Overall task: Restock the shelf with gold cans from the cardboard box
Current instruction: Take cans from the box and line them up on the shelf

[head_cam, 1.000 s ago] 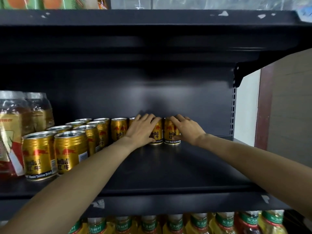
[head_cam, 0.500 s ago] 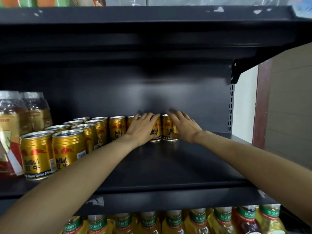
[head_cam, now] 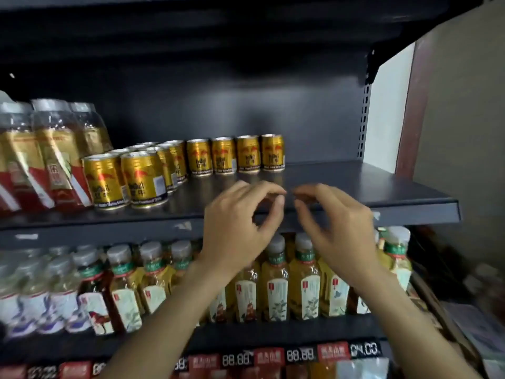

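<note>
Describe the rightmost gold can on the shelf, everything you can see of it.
The rightmost gold can is a short metal cylinder with a shiny gold wrap, a red emblem above dark lettering, and a silver rim on top. It stands upright at the back of the dark shelf, ending a row of four such cans; whether it touches its left neighbour cannot be told. To its right the shelf surface shows bare. Neither hand touches it: the left hand and the right hand are nearer the camera.
</note>
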The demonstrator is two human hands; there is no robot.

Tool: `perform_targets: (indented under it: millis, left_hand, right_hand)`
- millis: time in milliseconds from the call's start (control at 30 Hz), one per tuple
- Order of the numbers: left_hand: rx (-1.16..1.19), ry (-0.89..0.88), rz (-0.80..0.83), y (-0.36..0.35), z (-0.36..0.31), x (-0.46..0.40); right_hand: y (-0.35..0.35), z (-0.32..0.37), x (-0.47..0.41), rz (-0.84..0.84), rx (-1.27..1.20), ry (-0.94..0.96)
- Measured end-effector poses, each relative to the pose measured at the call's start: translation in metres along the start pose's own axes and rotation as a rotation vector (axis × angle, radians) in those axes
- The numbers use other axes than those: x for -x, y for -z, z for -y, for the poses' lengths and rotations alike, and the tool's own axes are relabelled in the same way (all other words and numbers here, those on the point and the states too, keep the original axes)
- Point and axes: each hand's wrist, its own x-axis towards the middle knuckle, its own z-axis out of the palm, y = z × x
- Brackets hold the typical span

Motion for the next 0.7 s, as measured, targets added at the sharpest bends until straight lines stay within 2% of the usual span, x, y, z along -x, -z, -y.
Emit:
perform_targets:
  millis: [100,200,267,433,500,600,700]
  left_hand:
    - [0.196,0.174,-0.064,-0.014,-0.032,0.073]
    - [0.241,0.333,0.041,-0.029,-0.051,0.15]
    - [0.242,0.418,0.218,-0.033,-0.056,0.198]
    - [0.11,0.669,0.916,-0.031,-0.06,0.29]
    - [0.107,0.742,1.116,-0.028,-0.063,0.317]
    - [0.181,0.775,1.202,-0.031,-0.077,0.348]
    - [0.281,0.796,1.226,-0.046,-0.099,0.369]
  right_hand:
    - [0.006,0.022,0.074,-0.01,-0.045,-0.085]
    - [0.012,0.032,0.148,0.192,-0.128,-0.228]
    - [0.018,0.032,0.198,0.377,-0.138,-0.325]
    - [0.037,0.021,0.309,0.846,-0.099,-0.591]
    - [0.046,0.019,0.34,0.966,-0.031,-0.636]
    - [0.06,0.017,0.375,1.036,0.053,-0.592]
    - [0.078,0.013,0.401,1.058,0.181,-0.627]
